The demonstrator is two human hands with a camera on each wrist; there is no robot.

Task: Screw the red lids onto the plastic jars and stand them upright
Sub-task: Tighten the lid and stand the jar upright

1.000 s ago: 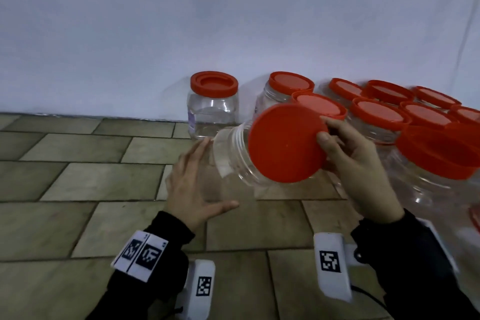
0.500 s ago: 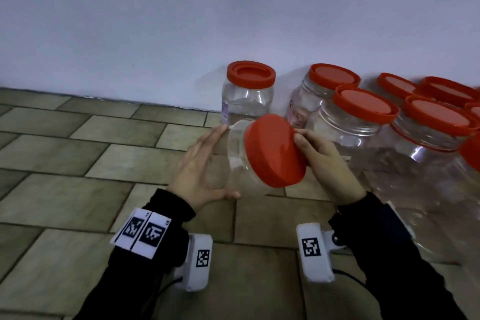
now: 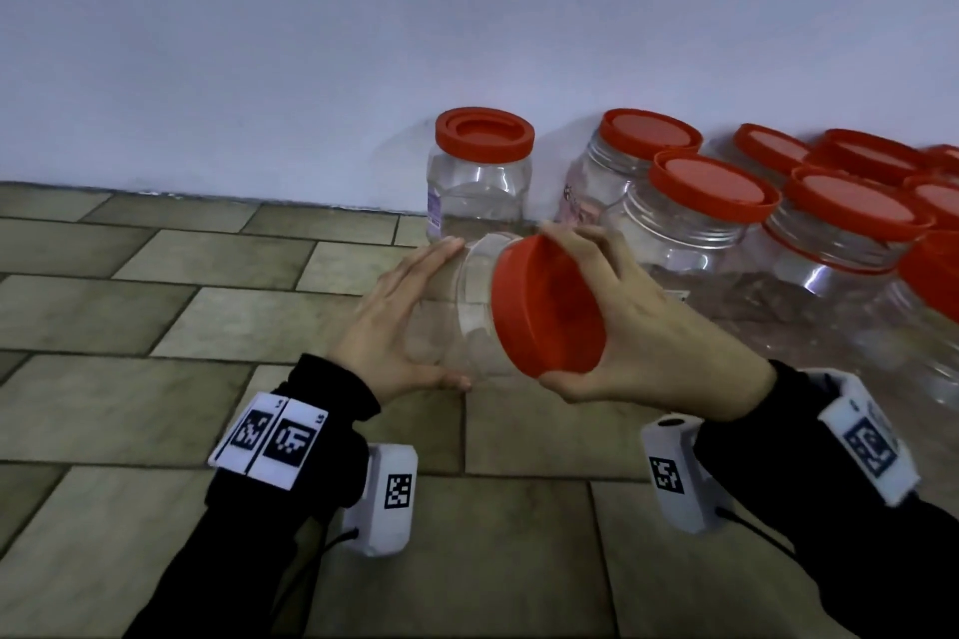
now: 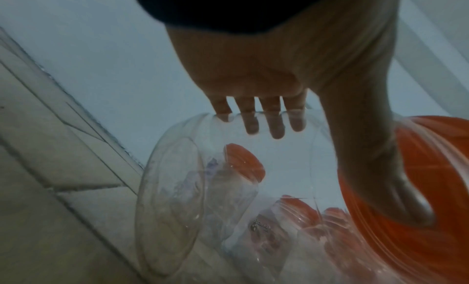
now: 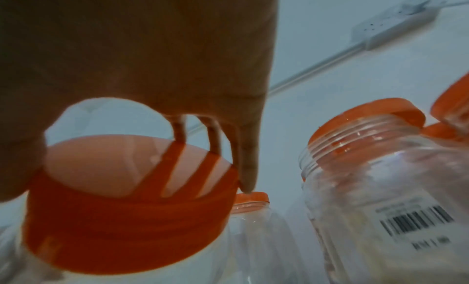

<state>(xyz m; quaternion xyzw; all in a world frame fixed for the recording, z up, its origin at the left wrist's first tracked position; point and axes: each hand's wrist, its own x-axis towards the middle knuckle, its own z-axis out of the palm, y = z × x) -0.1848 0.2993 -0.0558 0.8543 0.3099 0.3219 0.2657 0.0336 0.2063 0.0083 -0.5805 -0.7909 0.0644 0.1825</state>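
A clear plastic jar [image 3: 456, 322] is held on its side above the tiled floor, mouth toward the right. My left hand [image 3: 399, 327] cups its body, fingers over the top and thumb underneath, as the left wrist view shows on the jar [image 4: 228, 178]. A red lid [image 3: 545, 306] sits on the jar's mouth. My right hand [image 3: 612, 322] grips that lid around its rim, fingers on top and thumb below; the right wrist view shows the lid [image 5: 121, 218] under my fingers [image 5: 246, 168].
Several capped clear jars stand along the white wall: one jar [image 3: 480, 176] right behind my hands, and a cluster of jars [image 3: 700, 218] to the right. A white power strip [image 5: 396, 25] hangs on the wall. Tiled floor [image 3: 155, 327] stretches to the left.
The right hand has turned on the lid, from pinching its right edge to wrapping the rim. The jar and lid now face more sideways. The head view has shifted left.
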